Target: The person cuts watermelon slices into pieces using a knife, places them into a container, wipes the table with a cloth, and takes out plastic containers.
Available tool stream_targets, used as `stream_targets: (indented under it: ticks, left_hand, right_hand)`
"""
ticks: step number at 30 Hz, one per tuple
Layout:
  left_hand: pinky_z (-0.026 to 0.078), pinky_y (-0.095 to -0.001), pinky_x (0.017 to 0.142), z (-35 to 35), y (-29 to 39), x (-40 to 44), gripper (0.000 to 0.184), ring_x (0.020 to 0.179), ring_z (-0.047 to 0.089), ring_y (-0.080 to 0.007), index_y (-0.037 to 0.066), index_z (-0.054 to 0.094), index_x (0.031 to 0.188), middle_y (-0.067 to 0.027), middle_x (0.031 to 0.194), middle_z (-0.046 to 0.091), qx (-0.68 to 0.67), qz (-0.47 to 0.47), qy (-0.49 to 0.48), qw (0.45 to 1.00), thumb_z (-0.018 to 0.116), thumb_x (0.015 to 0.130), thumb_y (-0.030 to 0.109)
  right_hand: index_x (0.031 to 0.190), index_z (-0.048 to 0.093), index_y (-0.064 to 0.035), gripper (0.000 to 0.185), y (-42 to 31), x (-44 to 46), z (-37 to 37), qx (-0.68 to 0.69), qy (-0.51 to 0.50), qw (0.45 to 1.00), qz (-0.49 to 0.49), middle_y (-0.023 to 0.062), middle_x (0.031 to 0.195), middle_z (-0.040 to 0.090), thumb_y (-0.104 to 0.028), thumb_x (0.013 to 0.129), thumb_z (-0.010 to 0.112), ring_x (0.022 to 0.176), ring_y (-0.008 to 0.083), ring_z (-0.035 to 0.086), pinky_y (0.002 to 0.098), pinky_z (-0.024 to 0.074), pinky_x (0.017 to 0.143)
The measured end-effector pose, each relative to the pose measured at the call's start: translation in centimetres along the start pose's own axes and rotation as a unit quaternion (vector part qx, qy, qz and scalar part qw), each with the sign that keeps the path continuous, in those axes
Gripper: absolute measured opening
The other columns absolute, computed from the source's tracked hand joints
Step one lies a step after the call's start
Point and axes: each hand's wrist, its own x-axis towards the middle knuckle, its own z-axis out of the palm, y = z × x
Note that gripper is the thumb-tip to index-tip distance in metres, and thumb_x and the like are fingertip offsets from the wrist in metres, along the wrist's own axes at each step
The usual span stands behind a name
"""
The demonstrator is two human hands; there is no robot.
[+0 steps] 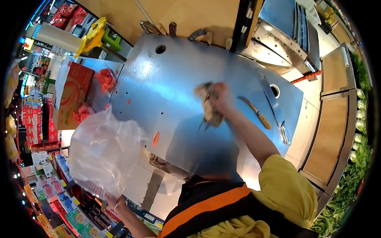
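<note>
Cloth [210, 108], crumpled and blurred, is filling the closed right hand [222, 97] over the tabletop's [170, 87] middle, the arm reaching forward and slanting inward from a yellow sleeve [286, 183]. Off the tabletop's near left corner, the left hand [115, 202] is gripping a clear plastic bag [104, 148], its arm angling outward. A knife [256, 113] is lying right of the cloth.
</note>
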Motion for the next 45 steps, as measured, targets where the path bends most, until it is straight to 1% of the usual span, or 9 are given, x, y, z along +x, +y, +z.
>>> stream_targets:
  ticks: [4,14,17,20,25,32,35,42,45]
  left_hand:
    - [0.047,-0.0406,0.092,-4.3,0.0,2.3,0.036,0.107,0.054,-0.0272,0.002,0.05,0.119,-0.013,0.118,0.055,0.062,0.013,0.023,0.998,0.042,0.092,0.025]
    - [0.047,-0.0392,0.091,1.2,-0.9,-1.2,0.041,0.106,0.054,-0.0282,0.001,0.047,0.123,-0.0141,0.118,0.055,0.026,-0.029,0.148,0.988,0.038,0.093,0.028]
    - [0.046,-0.0404,0.092,2.9,-1.1,-1.7,0.044,0.109,0.053,-0.0291,0.003,0.043,0.127,-0.0146,0.121,0.053,0.075,-0.042,0.128,0.988,0.035,0.094,0.031]
    - [0.043,-0.0403,0.095,3.0,-1.2,-1.6,0.047,0.112,0.05,-0.0295,0.003,0.041,0.128,-0.0142,0.124,0.05,0.025,-0.065,0.106,0.992,0.035,0.094,0.035]
    - [0.043,-0.0429,0.095,0.7,-1.3,-0.4,0.048,0.111,0.05,-0.029,0.003,0.042,0.129,-0.0127,0.126,0.05,-0.014,-0.094,0.036,0.995,0.04,0.092,0.034]
    - [0.041,-0.0443,0.098,-1.0,-0.9,0.2,0.054,0.116,0.048,-0.0298,0.004,0.042,0.129,-0.0126,0.13,0.047,0.022,-0.114,-0.019,0.993,0.043,0.09,0.041]
    - [0.042,-0.045,0.095,3.2,-1.1,-1.5,0.047,0.112,0.049,-0.0321,0.001,0.044,0.126,-0.0156,0.126,0.048,0.009,-0.009,0.208,0.978,0.042,0.091,0.033]
    - [0.047,-0.0408,0.09,2.5,-0.4,-2.4,0.037,0.107,0.055,-0.0272,0.004,0.049,0.122,-0.0122,0.119,0.055,-0.057,-0.077,0.114,0.989,0.038,0.094,0.025]
    - [0.048,-0.0397,0.089,3.2,-0.6,-2.8,0.037,0.104,0.056,-0.0264,0.004,0.05,0.12,-0.0115,0.115,0.058,-0.078,-0.077,0.062,0.992,0.039,0.094,0.027]
  right_hand:
    - [0.121,0.049,0.0012,0.055,2.9,8.2,-2.1,-0.153,0.157,0.976,-0.012,0.0214,0.124,0.042,-0.025,0.075,0.065,0.112,0.0381,0.042,0.044,0.0414,0.089]
    - [0.126,0.045,-0.0033,0.059,2.4,16.3,2.9,-0.315,-0.004,0.932,0.181,0.0139,0.129,0.041,-0.032,0.077,0.061,0.117,0.0339,0.038,0.0536,0.0411,0.086]
    - [0.124,0.048,-0.0071,0.054,1.9,16.8,3.6,-0.302,-0.073,0.949,0.05,0.0108,0.127,0.043,-0.029,0.076,0.061,0.117,0.0337,0.038,0.0531,0.0418,0.085]
    - [0.123,0.05,-0.0105,0.052,2.8,18.3,6.1,-0.261,0.093,0.959,0.065,0.0104,0.123,0.045,-0.028,0.075,0.061,0.116,0.0341,0.039,0.0535,0.0417,0.085]
    - [0.125,0.048,-0.009,0.055,1.9,20.6,8.2,-0.175,-0.042,0.983,-0.047,0.0126,0.126,0.045,-0.029,0.075,0.062,0.117,0.0347,0.038,0.0547,0.0383,0.089]
    - [0.118,0.052,-0.0056,0.046,-0.9,21.1,11.4,-0.266,0.117,0.957,0.009,0.0115,0.126,0.044,-0.028,0.078,0.06,0.114,0.0339,0.041,0.0497,0.0372,0.09]
    - [0.117,0.053,-0.0058,0.043,-1.4,22.9,14.0,-0.255,0.134,0.957,-0.047,0.0107,0.124,0.046,-0.024,0.079,0.056,0.113,0.0327,0.041,0.0487,0.0368,0.089]
    - [0.11,0.055,-0.0052,0.033,-6.8,23.3,23.4,-0.185,0.075,0.944,-0.261,0.0119,0.108,0.055,-0.013,0.078,0.051,0.097,0.0296,0.049,0.0454,0.0424,0.078]
    - [0.105,0.059,-0.0106,0.03,-12.7,14.8,22.3,-0.07,-0.141,0.949,-0.272,0.0123,0.106,0.057,-0.008,0.077,0.051,0.097,0.0293,0.052,0.0445,0.0447,0.079]
